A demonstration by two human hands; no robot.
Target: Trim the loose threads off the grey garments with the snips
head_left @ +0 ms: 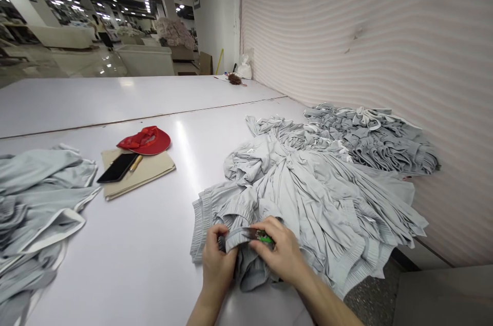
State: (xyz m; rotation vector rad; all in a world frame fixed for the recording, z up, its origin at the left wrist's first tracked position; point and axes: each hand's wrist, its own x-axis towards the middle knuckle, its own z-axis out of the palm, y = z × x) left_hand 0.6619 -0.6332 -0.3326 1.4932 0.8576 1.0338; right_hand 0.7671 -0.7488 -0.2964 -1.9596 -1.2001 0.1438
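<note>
Light grey garments (300, 182) with ribbed elastic waistbands lie spread in a heap on the white table (146, 244). At the heap's near left edge, my left hand (219, 256) is closed on a grey waistband (236, 238), with the fabric bent over its fingers. My right hand (281, 249) pinches a small dark tool with a green part (264, 237), whose dark end lies against the same waistband. The exact shape of the tool is hard to make out. Below the hands hangs a fold of the same garment.
More grey garments with white edging (42, 203) lie at the left. A red cap (148, 140), a black phone (118, 168) and brown paper (154, 174) sit at the left centre. A darker grey stack (385, 144) rests by the striped curtain (346, 33). A person stands far off.
</note>
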